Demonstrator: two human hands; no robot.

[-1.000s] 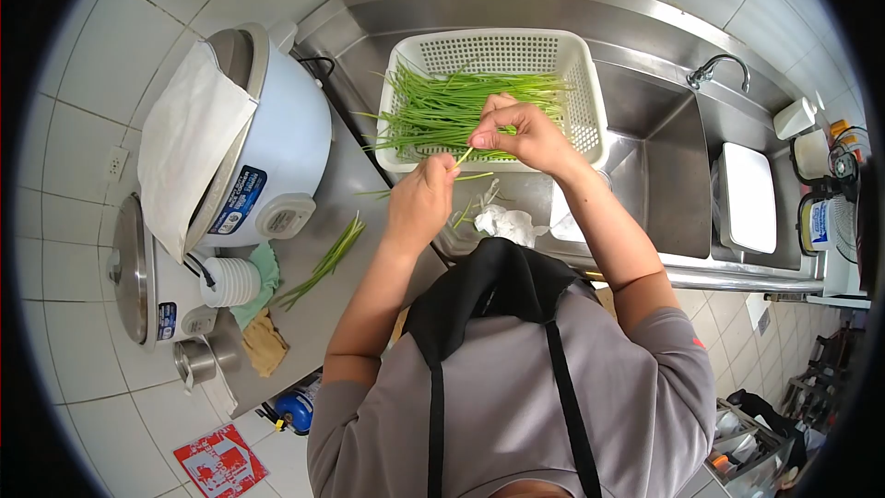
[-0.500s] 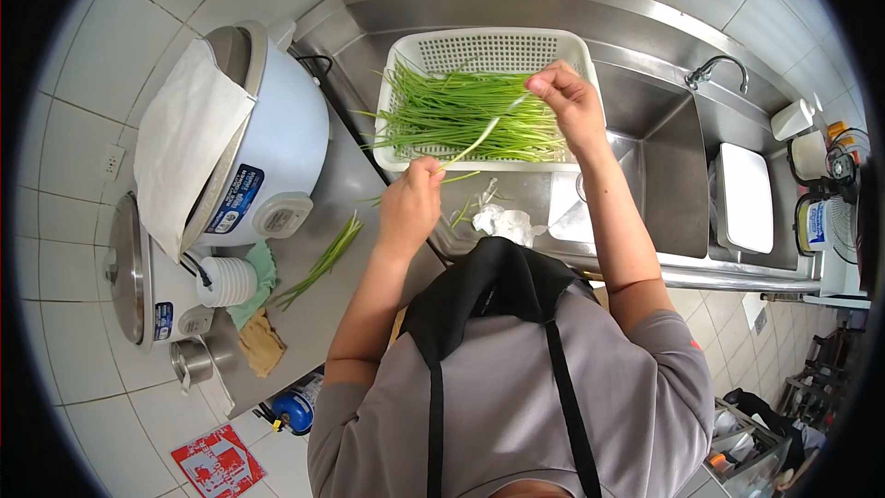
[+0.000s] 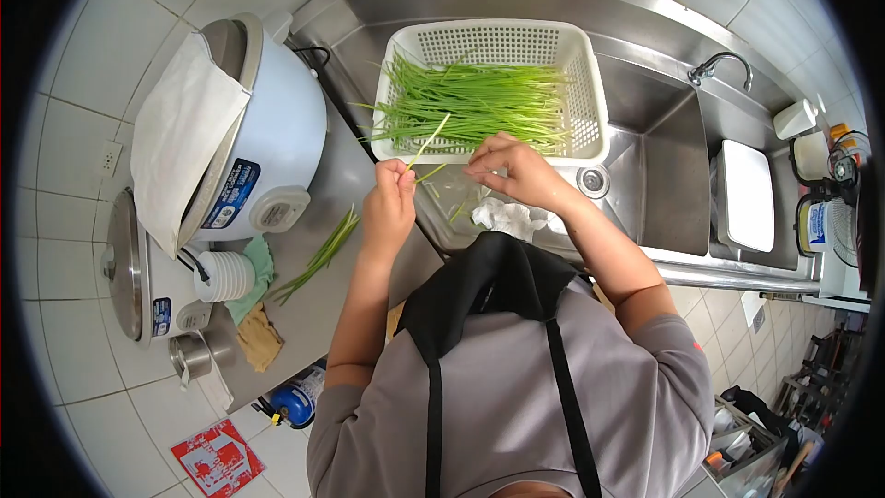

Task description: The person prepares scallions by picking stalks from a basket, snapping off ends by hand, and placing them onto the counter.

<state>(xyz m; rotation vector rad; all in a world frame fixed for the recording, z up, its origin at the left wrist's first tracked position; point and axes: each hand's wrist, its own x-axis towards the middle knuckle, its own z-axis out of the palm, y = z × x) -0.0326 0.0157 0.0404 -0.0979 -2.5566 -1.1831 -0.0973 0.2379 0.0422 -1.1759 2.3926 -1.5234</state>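
Note:
My left hand (image 3: 391,207) pinches a spring onion (image 3: 430,142), its pale end slanting up in front of the basket. Over the steel ledge, my right hand (image 3: 518,171) has its fingers curved and somewhat apart, and I make out nothing in them. Many long green spring onions (image 3: 479,101) lie across the white perforated basket (image 3: 590,134) beyond both hands. Below my right hand sit a crumpled white scrap (image 3: 505,219) and green trimmings (image 3: 458,212). A small bunch of spring onions (image 3: 323,254) rests on the counter, left of my left forearm.
Two rice cookers (image 3: 277,129) stand on the left counter, with a stack of white cups (image 3: 224,278) and green and tan cloths (image 3: 257,337) nearby. To the right are the steel sink (image 3: 668,175), a faucet (image 3: 722,66) and a white lidded container (image 3: 745,194).
My right hand has moved down and left from the basket's edge to above the scraps. The spring onion, earlier stretched between both hands, now stands up from my left hand alone.

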